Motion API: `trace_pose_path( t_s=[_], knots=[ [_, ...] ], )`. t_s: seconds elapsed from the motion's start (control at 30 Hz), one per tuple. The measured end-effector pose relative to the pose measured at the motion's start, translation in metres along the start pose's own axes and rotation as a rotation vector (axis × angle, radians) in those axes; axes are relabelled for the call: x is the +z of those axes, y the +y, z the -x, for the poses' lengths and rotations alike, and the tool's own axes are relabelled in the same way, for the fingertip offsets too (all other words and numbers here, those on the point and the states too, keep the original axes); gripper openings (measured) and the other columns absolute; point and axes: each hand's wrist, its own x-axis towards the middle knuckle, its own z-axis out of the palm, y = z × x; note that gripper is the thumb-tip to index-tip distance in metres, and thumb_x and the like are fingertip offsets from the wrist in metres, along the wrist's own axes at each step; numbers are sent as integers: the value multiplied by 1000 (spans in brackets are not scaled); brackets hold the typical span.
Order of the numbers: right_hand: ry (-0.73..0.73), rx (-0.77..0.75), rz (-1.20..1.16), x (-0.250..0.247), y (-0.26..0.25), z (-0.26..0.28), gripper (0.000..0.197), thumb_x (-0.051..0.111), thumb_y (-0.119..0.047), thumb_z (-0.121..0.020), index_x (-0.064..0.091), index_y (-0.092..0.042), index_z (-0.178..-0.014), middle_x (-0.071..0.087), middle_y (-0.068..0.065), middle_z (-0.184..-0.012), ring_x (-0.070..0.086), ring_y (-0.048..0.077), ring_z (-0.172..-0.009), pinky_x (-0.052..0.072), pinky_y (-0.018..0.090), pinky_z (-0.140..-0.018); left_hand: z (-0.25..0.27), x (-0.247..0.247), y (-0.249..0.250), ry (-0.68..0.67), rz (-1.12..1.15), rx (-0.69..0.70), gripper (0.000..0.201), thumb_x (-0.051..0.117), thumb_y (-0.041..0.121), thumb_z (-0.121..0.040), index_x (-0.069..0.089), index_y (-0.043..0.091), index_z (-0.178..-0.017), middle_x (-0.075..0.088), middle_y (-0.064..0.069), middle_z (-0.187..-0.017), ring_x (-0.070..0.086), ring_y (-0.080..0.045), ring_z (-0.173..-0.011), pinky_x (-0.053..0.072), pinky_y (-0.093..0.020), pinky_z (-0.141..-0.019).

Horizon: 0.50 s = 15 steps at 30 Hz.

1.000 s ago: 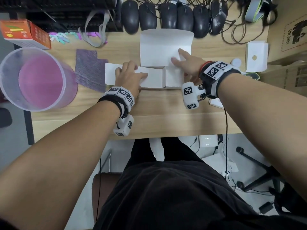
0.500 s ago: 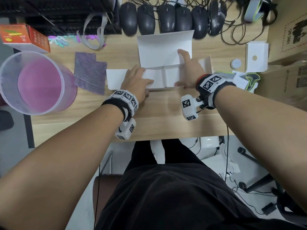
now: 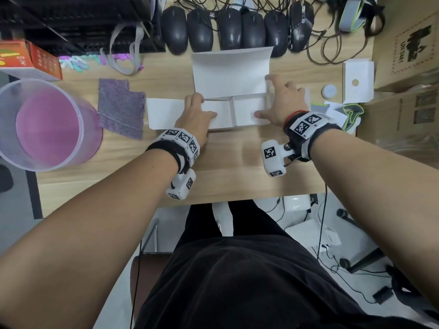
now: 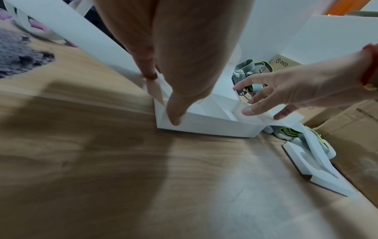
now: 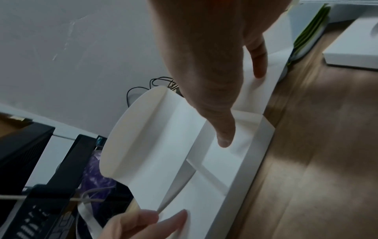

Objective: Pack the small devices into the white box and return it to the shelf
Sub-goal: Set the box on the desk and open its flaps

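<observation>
The white box is lying open on the desk, long axis running left to right; the left hand is pressing its left end with near-straight fingers; the right hand is spreading loosely over the right end, gripping nothing; the lid flap is standing up beyond both.

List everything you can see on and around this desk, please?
white box: one, white, lid open, desk centre
computer mice: six, black, a row along the far edge
plastic tub: one, clear purple, far left
purple cloth: one, left of the box
orange carton: one, far left corner
small white box: one, right side
cardboard boxes: brown, right edge
left hand: on the box's left end
right hand: on its right end
</observation>
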Motion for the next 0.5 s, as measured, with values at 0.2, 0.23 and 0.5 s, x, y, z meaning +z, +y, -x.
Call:
trace_pose_path(
  t_s=[0.2,0.23,0.5],
  knots=[
    [-28,-68,-186,-4,-1,-4,83,83,-26,-74,36,-25,-143,61,13,-121,59,33,-110,49,39,-90,-6,9,11,-8,6,46,44,69,27,-90,59,17,-133,28,-13,-145,20,-30,-139,37,-38,-109],
    [-26,-70,-181,-4,-2,-4,83,83,-25,-74,37,-25,-142,60,13,-122,59,33,-109,48,39,-89,-7,12,11,-3,14,53,44,67,27,-91,58,18,-133,28,-14,-146,19,-32,-140,36,-39,-110],
    [-35,-59,-165,5,-7,-2,45,78,-45,-72,56,-20,-102,45,8,-118,58,29,-94,48,36,-92,3,6,-1,238,191,-17,38,62,-10,-86,65,5,-120,37,-19,-140,38,-30,-131,35,-19,-96]
  ],
)
